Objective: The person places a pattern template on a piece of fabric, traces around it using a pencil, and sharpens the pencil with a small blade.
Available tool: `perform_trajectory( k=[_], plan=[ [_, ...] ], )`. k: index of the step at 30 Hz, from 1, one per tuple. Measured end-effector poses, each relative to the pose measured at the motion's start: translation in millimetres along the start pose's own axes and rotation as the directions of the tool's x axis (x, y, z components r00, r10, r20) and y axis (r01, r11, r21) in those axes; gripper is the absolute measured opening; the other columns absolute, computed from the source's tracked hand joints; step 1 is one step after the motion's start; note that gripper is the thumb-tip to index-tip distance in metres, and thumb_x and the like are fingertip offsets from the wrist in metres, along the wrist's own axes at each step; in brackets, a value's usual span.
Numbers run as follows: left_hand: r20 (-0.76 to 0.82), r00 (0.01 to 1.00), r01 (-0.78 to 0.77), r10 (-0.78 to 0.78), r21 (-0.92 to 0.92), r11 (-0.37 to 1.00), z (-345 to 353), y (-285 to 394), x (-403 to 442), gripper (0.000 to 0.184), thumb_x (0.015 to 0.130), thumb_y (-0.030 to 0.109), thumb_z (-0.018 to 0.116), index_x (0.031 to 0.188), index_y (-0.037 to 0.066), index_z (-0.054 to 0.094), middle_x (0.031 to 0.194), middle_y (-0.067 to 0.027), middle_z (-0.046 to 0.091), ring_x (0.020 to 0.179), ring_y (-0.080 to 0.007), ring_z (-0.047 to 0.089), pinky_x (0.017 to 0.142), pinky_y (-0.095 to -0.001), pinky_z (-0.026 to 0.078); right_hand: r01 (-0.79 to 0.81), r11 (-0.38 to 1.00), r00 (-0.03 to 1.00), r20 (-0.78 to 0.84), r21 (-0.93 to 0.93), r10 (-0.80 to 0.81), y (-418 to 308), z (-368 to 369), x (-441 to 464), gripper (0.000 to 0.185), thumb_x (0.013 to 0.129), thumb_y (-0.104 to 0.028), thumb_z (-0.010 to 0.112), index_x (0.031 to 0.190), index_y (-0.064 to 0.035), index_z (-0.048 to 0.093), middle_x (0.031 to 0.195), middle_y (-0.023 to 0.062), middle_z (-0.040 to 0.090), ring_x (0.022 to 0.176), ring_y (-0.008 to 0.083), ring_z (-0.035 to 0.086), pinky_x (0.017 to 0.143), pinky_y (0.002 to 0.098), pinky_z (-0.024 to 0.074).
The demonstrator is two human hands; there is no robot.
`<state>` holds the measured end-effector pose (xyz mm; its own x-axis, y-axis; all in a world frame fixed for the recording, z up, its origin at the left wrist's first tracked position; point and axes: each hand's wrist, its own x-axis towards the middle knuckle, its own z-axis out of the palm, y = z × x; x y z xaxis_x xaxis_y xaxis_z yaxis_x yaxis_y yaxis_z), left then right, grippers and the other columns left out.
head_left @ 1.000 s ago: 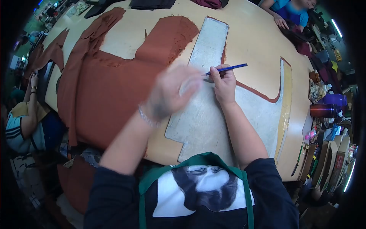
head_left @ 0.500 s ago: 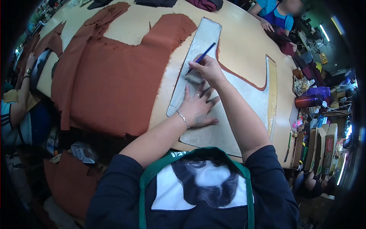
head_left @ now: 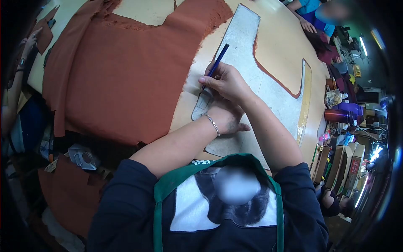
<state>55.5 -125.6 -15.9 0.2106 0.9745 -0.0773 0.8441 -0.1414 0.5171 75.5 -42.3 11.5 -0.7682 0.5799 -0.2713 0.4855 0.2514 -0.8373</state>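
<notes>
Dark shirt, green band, chain bracelet

A dark navy cloth shirt [head_left: 119, 210] has short, loose sleeves [head_left: 290, 178]. A green cloth band [head_left: 176, 178] curves across its far edge, a small white marking [head_left: 202, 162] at left, with narrow green straps [head_left: 158, 227] running near at both sides. Between them lies a white, dark-patterned printed panel [head_left: 188, 208], blurred mid-way. A silver-coloured metal chain bracelet [head_left: 213, 124] circles the wrist of the left hand [head_left: 228, 114].

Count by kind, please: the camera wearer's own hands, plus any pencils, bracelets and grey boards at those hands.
Hands, the left hand and the right hand: 2
Pencils, a blue pencil: 1
Bracelets, a wrist bracelet: 1
Boards, a grey board: 1
Total: 5
</notes>
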Motion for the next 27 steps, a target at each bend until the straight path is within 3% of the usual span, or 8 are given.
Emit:
perform_trajectory(
  k=[6, 8, 14, 15, 19, 20, 22, 27],
  plan=[
    [-0.01, 1.0, -0.005, 0.005, 0.021, 1.0, -11, 5, -3, 0.072, 0.073, 0.055, 0.05, 0.132, 0.019, 0.029, 0.138, -0.014, 0.014, 0.129, -0.0351, 0.011, 0.093, -0.0671, 0.007, 0.053, 0.988, 0.963, -0.253, -0.148, -0.09, 7, -30, 32, 0.024, 0.075, -0.018, 0.065, 0.084, 0.0007, 0.055, 0.072, 0.0073, 0.059, 0.066, 0.0142, 0.055, 0.06, 0.0281, 0.0448],
    [-0.096, 0.995, -0.021, 0.022, 0.011, 1.0, -4, 2, -2, 0.07, 0.073, 0.054, 0.051, 0.131, 0.019, 0.031, 0.138, -0.0128, 0.016, 0.129, -0.0351, 0.011, 0.093, -0.067, 0.008, -0.007, 1.0, 0.963, -0.27, 0.031, 0.015, 11, -41, 45, 0.019, 0.08, -0.016, 0.061, 0.084, 0.0, 0.051, 0.07, 0.0016, 0.057, 0.063, 0.0071, 0.05, 0.056, 0.0219, 0.0415],
    [0.003, 1.0, 0.022, -0.022, 0.045, 0.999, -10, 5, -3, 0.073, 0.072, 0.057, 0.049, 0.131, 0.018, 0.03, 0.138, -0.0103, 0.021, 0.128, -0.0343, 0.012, 0.095, -0.0639, 0.006, 0.072, 0.994, 0.968, -0.234, -0.083, -0.089, 5, -22, 23, 0.018, 0.078, -0.017, 0.063, 0.082, -0.0026, 0.053, 0.07, 0.0022, 0.056, 0.065, 0.0074, 0.051, 0.058, 0.023, 0.0422],
    [0.083, 0.996, 0.032, -0.032, 0.007, 0.999, -7, 3, -2, 0.073, 0.073, 0.058, 0.048, 0.131, 0.017, 0.03, 0.137, -0.0113, 0.024, 0.128, -0.035, 0.013, 0.098, -0.0608, 0.003, 0.109, 0.982, 0.979, -0.157, -0.153, -0.133, 3, -13, 12, 0.02, 0.077, -0.019, 0.062, 0.082, -0.0014, 0.054, 0.07, 0.0069, 0.057, 0.066, 0.0119, 0.054, 0.059, 0.0258, 0.0436],
    [-0.056, 0.998, 0.008, -0.011, -0.06, 0.998, 8, 0, 1, 0.07, 0.074, 0.056, 0.047, 0.13, 0.017, 0.031, 0.136, -0.013, 0.025, 0.127, -0.033, 0.018, 0.098, -0.0597, 0.003, 0.177, 0.965, 0.978, -0.075, -0.193, -0.194, -1, -7, 2, 0.024, 0.076, -0.021, 0.062, 0.084, 0.0007, 0.054, 0.071, 0.0139, 0.059, 0.066, 0.0186, 0.058, 0.061, 0.0299, 0.0454],
    [-0.034, 0.999, 0.019, -0.02, -0.032, 0.999, 3, 2, -2, 0.069, 0.074, 0.054, 0.049, 0.13, 0.016, 0.032, 0.135, -0.0131, 0.025, 0.127, -0.0329, 0.016, 0.099, -0.0591, 0.003, 0.015, 0.995, 0.993, -0.118, -0.102, -0.027, -7, -12, 6, 0.023, 0.077, -0.02, 0.061, 0.085, 0.0008, 0.053, 0.072, 0.0142, 0.06, 0.066, 0.0188, 0.058, 0.061, 0.0305, 0.0458],
    [0.063, 0.998, 0.029, -0.027, -0.029, 0.999, -15, 6, -3, 0.068, 0.074, 0.052, 0.05, 0.129, 0.015, 0.032, 0.135, -0.0128, 0.024, 0.129, -0.0329, 0.013, 0.099, -0.059, 0.002, 0.039, 0.995, 0.975, -0.217, -0.092, -0.058, 3, -25, 24, 0.017, 0.079, -0.015, 0.062, 0.085, -0.0024, 0.053, 0.072, 0.0046, 0.06, 0.068, 0.0085, 0.055, 0.059, 0.0235, 0.0444],
    [-0.178, 0.983, -0.052, 0.053, 0.01, 0.999, 22, -5, 3, 0.07, 0.076, 0.053, 0.047, 0.133, 0.02, 0.025, 0.14, -0.013, 0.015, 0.127, -0.0312, 0.019, 0.1, -0.0567, 0.006, 0.076, 0.929, 0.985, -0.116, -0.363, -0.126, -17, -10, 6, 0.019, 0.077, -0.018, 0.062, 0.083, -0.002, 0.053, 0.073, 0.0124, 0.058, 0.073, 0.0212, 0.058, 0.067, 0.0316, 0.0446]
  ],
)
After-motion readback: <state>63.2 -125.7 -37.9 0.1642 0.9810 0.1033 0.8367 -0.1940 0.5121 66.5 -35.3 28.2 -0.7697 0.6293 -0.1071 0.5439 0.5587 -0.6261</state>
